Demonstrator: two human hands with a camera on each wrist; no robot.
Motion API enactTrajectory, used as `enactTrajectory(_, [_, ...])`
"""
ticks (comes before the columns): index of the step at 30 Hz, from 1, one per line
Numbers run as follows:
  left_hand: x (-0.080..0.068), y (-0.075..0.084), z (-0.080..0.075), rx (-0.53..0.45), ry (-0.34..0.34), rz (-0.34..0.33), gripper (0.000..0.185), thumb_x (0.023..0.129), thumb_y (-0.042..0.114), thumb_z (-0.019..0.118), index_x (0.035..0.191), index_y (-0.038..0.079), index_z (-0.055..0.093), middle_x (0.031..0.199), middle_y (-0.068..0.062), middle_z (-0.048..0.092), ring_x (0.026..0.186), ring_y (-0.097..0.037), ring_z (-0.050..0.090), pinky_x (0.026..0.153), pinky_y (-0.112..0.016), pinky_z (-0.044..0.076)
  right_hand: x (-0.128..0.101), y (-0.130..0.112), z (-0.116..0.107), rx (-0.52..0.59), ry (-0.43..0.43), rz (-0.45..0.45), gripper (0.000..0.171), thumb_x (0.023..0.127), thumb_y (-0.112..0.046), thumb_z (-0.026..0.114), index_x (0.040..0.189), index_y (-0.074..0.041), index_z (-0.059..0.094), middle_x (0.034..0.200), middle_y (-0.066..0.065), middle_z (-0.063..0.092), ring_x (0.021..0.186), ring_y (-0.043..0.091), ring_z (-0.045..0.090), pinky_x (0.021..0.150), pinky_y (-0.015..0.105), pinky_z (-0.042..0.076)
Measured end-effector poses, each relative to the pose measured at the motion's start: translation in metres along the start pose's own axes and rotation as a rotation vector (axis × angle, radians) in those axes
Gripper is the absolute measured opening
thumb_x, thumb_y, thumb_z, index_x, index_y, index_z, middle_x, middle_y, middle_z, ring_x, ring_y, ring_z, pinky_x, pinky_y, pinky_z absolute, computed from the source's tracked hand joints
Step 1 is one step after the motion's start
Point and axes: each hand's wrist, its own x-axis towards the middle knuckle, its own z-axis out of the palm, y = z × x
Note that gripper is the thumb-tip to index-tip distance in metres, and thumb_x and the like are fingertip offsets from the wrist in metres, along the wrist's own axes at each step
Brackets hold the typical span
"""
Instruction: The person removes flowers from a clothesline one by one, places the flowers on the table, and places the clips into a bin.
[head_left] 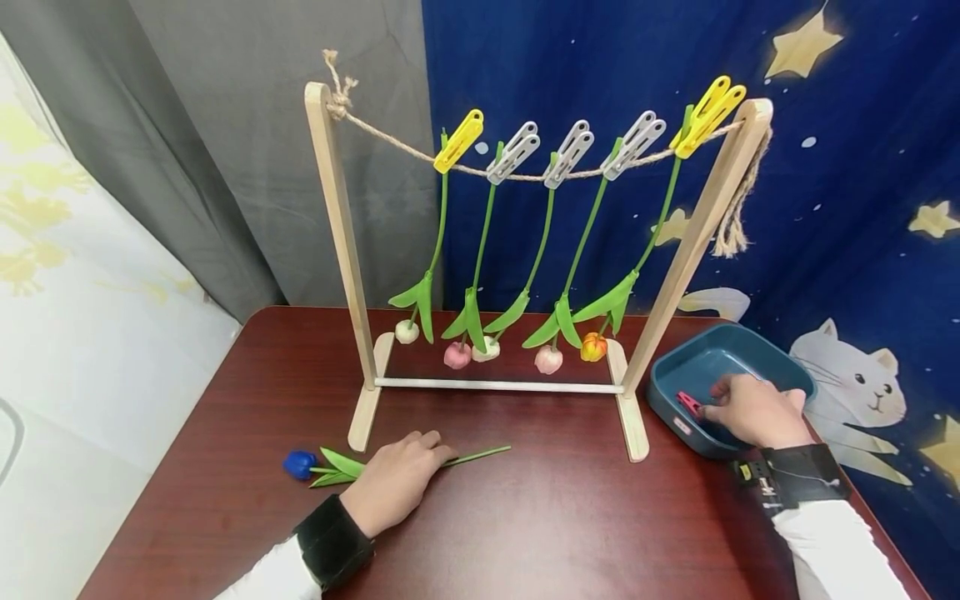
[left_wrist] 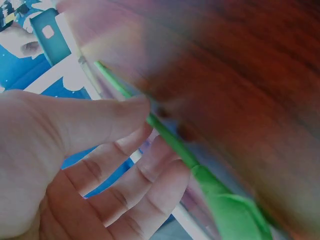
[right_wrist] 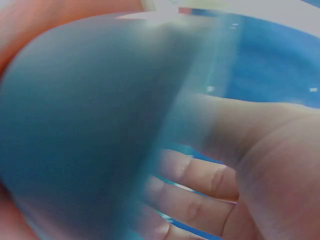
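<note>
Head view: a blue tulip (head_left: 302, 464) lies flat on the dark red table (head_left: 540, 533), in front of the wooden rack (head_left: 352, 275). Its long green stem (head_left: 480, 455) runs left to right, almost in line with the front edge of the table. The blue bud points left and the bare stem end points right, tipped a little toward the rack. The left hand (head_left: 393, 482) rests on top of the middle of the stem, fingers laid over it; in the left wrist view the thumb (left_wrist: 107, 120) and fingers (left_wrist: 145, 175) sit close on either side of the stem (left_wrist: 170, 142) (a loose, narrow hold). The blue tray (head_left: 678, 375) stands at the right, just beside the rack's right foot. Inside it lies a pink clip (head_left: 688, 403). The right hand (head_left: 753, 410) reaches into the tray with its fingertips at the clip; I cannot tell if it has hold of it, since the right wrist view is too blurry. On the rack's rope (head_left: 390, 138) five tulips hang upside down from yellow and grey pegs.
</note>
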Motion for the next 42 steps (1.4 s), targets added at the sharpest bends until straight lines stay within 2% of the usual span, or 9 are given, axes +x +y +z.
enactTrajectory(5, [0.000, 0.000, -0.011, -0.040, 0.065, -0.030, 0.032, 0.093, 0.010, 0.083, 0.124, 0.017, 0.076, 0.097, 0.004, 0.064, 0.088, -0.015, 0.064, 0.067, -0.032, 0.059, -0.018, -0.030, -0.029, -0.033, 0.087, -0.087, 0.044, 0.092, -0.031, 0.081, 0.117, 0.004, 0.070, 0.097, 0.018, 0.076, 0.093, 0.042, 0.067, 0.075, 0.061, 0.029])
enactTrajectory(8, [0.003, 0.001, -0.025, -0.058, 0.148, -0.048, 0.038, 0.090, 0.015, 0.087, 0.126, 0.016, 0.076, 0.100, 0.004, 0.066, 0.090, -0.014, 0.064, 0.073, -0.033, 0.060, -0.031, -0.055, -0.050, -0.056, 0.145, -0.172, 0.042, 0.093, -0.031, 0.082, 0.116, 0.002, 0.071, 0.098, 0.016, 0.076, 0.089, 0.039, 0.069, 0.076, 0.059, 0.039])
enactTrajectory(11, [0.009, 0.002, -0.043, -0.080, 0.282, -0.060, 0.039, 0.091, 0.018, 0.087, 0.128, 0.015, 0.075, 0.105, 0.002, 0.069, 0.094, -0.016, 0.066, 0.080, -0.035, 0.061, -0.044, -0.084, -0.071, -0.066, 0.221, -0.272, 0.036, 0.092, -0.028, 0.084, 0.114, -0.002, 0.073, 0.092, 0.008, 0.075, 0.081, 0.029, 0.070, 0.067, 0.045, 0.051])
enactTrajectory(16, [0.019, 0.002, -0.068, -0.154, 0.557, -0.087, 0.036, 0.091, 0.015, 0.086, 0.126, 0.011, 0.074, 0.107, -0.002, 0.071, 0.096, -0.019, 0.066, 0.078, -0.037, 0.060, -0.063, -0.135, -0.104, -0.070, 0.391, -0.458, 0.029, 0.088, -0.022, 0.089, 0.111, -0.012, 0.075, 0.084, -0.004, 0.070, 0.075, 0.016, 0.064, 0.055, 0.029, 0.047])
enactTrajectory(24, [0.046, -0.002, -0.101, -0.285, 0.843, -0.105, 0.038, 0.095, 0.006, 0.081, 0.130, 0.002, 0.068, 0.113, -0.013, 0.067, 0.101, -0.027, 0.063, 0.084, -0.042, 0.056, -0.073, -0.216, -0.151, 0.002, 0.646, -0.784, 0.028, 0.083, -0.011, 0.091, 0.107, -0.012, 0.078, 0.086, -0.006, 0.071, 0.076, 0.006, 0.058, 0.064, 0.017, 0.040])
enactTrajectory(28, [0.062, 0.000, -0.118, -0.360, 0.922, -0.104, 0.040, 0.098, 0.006, 0.077, 0.135, 0.001, 0.065, 0.117, -0.015, 0.065, 0.104, -0.029, 0.063, 0.084, -0.041, 0.054, -0.065, -0.251, -0.171, 0.016, 0.706, -0.861, 0.029, 0.088, -0.013, 0.088, 0.114, -0.005, 0.077, 0.100, 0.006, 0.074, 0.086, 0.015, 0.061, 0.072, 0.026, 0.041])
enactTrajectory(33, [0.083, 0.001, -0.134, -0.415, 0.987, -0.094, 0.042, 0.100, 0.007, 0.074, 0.140, 0.001, 0.062, 0.118, -0.017, 0.064, 0.106, -0.030, 0.064, 0.089, -0.044, 0.056, -0.043, -0.289, -0.191, -0.018, 0.717, -0.878, 0.035, 0.097, -0.021, 0.080, 0.126, -0.002, 0.073, 0.114, 0.015, 0.073, 0.103, 0.034, 0.057, 0.087, 0.049, 0.037])
enactTrajectory(36, [0.094, 0.002, -0.141, -0.433, 1.006, -0.103, 0.042, 0.101, 0.007, 0.073, 0.141, 0.000, 0.061, 0.117, -0.018, 0.064, 0.105, -0.029, 0.064, 0.091, -0.043, 0.056, -0.029, -0.308, -0.198, -0.058, 0.673, -0.851, 0.041, 0.102, -0.027, 0.073, 0.136, -0.003, 0.069, 0.127, 0.016, 0.071, 0.118, 0.037, 0.053, 0.093, 0.058, 0.031])
enactTrajectory(42, [0.110, 0.002, -0.148, -0.464, 0.989, -0.142, 0.044, 0.102, 0.004, 0.071, 0.146, 0.002, 0.062, 0.118, -0.016, 0.065, 0.099, -0.029, 0.065, 0.088, -0.037, 0.057, -0.008, -0.344, -0.204, -0.122, 0.540, -0.796, 0.051, 0.107, -0.035, 0.066, 0.149, -0.006, 0.061, 0.135, 0.015, 0.068, 0.131, 0.036, 0.048, 0.106, 0.060, 0.024])
